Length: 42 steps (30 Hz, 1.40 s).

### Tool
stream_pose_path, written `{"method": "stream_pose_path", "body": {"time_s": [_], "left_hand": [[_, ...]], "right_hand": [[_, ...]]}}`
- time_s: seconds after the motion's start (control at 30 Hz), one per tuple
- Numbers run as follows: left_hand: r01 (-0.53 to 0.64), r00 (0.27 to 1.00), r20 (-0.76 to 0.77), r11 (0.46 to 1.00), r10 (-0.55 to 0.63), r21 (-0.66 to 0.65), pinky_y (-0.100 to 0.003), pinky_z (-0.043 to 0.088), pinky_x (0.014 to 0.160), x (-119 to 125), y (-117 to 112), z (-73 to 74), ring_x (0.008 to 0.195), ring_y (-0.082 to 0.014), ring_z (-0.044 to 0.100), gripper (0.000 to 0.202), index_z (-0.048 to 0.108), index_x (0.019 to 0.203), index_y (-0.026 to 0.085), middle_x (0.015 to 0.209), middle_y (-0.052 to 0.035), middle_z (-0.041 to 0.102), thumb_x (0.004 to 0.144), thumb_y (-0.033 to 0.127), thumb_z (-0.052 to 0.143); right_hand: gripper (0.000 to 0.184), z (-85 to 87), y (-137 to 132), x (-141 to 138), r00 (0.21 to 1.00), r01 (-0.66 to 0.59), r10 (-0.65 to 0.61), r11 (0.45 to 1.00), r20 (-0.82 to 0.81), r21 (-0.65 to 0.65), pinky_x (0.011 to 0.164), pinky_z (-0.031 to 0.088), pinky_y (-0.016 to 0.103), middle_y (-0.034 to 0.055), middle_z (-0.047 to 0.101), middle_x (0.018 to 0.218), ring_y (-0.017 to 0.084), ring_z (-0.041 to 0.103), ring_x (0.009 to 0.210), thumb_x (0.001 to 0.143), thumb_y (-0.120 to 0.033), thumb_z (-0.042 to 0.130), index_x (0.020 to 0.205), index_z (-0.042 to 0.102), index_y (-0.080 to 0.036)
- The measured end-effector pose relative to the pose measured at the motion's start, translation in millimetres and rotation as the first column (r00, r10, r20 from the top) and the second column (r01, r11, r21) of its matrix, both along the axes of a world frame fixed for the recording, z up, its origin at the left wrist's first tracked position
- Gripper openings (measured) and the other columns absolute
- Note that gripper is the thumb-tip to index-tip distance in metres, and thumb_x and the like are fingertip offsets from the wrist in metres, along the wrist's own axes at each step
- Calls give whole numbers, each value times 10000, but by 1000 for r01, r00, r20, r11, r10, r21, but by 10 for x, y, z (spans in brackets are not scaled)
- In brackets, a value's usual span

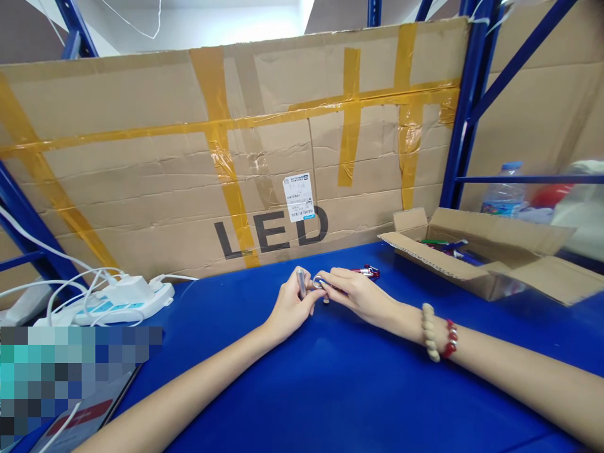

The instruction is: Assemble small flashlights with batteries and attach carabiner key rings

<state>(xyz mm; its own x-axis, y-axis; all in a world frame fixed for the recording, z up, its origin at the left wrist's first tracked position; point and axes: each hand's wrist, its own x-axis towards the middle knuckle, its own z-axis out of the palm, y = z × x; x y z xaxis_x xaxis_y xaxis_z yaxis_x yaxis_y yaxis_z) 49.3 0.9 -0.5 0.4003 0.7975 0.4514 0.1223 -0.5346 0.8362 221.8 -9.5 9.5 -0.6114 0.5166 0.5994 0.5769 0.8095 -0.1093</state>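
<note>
In the head view, the person's two hands meet over the bare middle of the blue worktop (pixel 325 384), and the work sits between their fingertips. The left hand (pixel 290 303) is closed around a silvery rod (pixel 301 284), its end tipped up past the fingers, an upright hold that seems meant to steady it. The right hand (pixel 352 290) has its fingertips pinched together on a small shiny curved piece (pixel 319 283) just beside the rod; whether the two pieces touch is too small to make out. Fingertips rather than palm probably suit so slight a part. Just behind the right hand lies a red item (pixel 372 272), apparently within easy reach. Farther right, an open carton (pixel 476 282) holds slender coloured items (pixel 450 250), its flaps spread outward, which leaves the contents accessible. The power strip (pixel 158 303) and its cables lie at the left, likely placed there to leave elbow room.
</note>
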Motion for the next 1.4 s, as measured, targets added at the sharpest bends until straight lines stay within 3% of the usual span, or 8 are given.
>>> {"method": "stream_pose_path", "body": {"time_s": [0.17, 0.3, 0.43, 0.5, 0.63, 0.77, 0.97, 1.4], "left_hand": [[44, 999, -2, 996, -44, -77, -191, 348, 409, 18, 4, -18, 396, -63, 446, 329, 293, 741, 221, 645, 45, 622, 734, 284, 616], [-66, 997, -35, 997, 64, -45, -222, 407, 499, 12, 11, 0, 496, -93, 529, 360, 306, 742, 215, 689, 23, 639, 701, 269, 660], [-270, 959, -94, 963, 268, 0, -252, 425, 607, -26, 69, 18, 626, -121, 569, 344, 320, 735, 205, 736, -1, 644, 694, 231, 661], [-293, 948, -130, 956, 290, -1, -255, 409, 600, -42, 103, 8, 621, -127, 557, 345, 327, 726, 203, 726, -8, 653, 681, 228, 668], [-248, 952, -185, 969, 243, 0, -248, 384, 571, -49, 126, -23, 558, -113, 511, 372, 339, 704, 204, 715, 1, 671, 638, 236, 704], [-190, 959, -212, 982, 186, 2, -253, 401, 615, -39, 100, -33, 610, -121, 534, 330, 363, 749, 203, 760, -1, 673, 661, 220, 680], [-126, 942, -308, 991, 131, 38, -243, 387, 605, -25, 67, -16, 617, -114, 503, 286, 328, 762, 210, 815, -11, 657, 728, 179, 609], [93, 911, -412, 983, -19, 159, -230, 361, 616, -15, 8, -25, 628, -104, 468, 118, 412, 788, 197, 797, 21, 574, 807, 105, 483]], "right_hand": [[248, 38, -19, -19, 999, -26, 24, 999, -40, -39, 657, 408, 233, 38, 530, 775, 119, 477, 696, 940, -243, 321, 902, 547, -150], [257, 69, 44, 55, 993, 92, -97, 993, -72, -74, 681, 424, 248, 58, 579, 824, 133, 525, 727, 932, -260, 343, 982, 568, -145], [299, 93, 158, 249, 971, 229, -213, 959, 111, -164, 704, 428, 269, 75, 616, 876, 160, 572, 776, 920, -310, 371, 1039, 601, -160], [318, 112, 178, 325, 945, 264, -217, 947, 244, -181, 686, 427, 267, 74, 610, 879, 164, 578, 770, 914, -343, 377, 1043, 621, -184], [293, 149, 127, 341, 894, 304, -226, 940, 387, -155, 675, 427, 261, 72, 600, 934, 168, 586, 796, 894, -344, 421, 937, 673, -202], [239, 141, 61, 231, 925, 257, -218, 963, 311, -88, 728, 432, 274, 60, 611, 982, 188, 568, 887, 851, -345, 510, 970, 674, -218], [181, 41, 66, 116, 955, 138, -93, 980, 282, -145, 719, 431, 251, 37, 654, 873, 160, 588, 822, 831, -290, 550, 914, 693, -215], [146, 182, 26, 196, 941, 219, -209, 976, 266, -7, 571, 381, 205, 17, 658, 795, 129, 604, 712, 794, -238, 567, 742, 701, -209]]}}
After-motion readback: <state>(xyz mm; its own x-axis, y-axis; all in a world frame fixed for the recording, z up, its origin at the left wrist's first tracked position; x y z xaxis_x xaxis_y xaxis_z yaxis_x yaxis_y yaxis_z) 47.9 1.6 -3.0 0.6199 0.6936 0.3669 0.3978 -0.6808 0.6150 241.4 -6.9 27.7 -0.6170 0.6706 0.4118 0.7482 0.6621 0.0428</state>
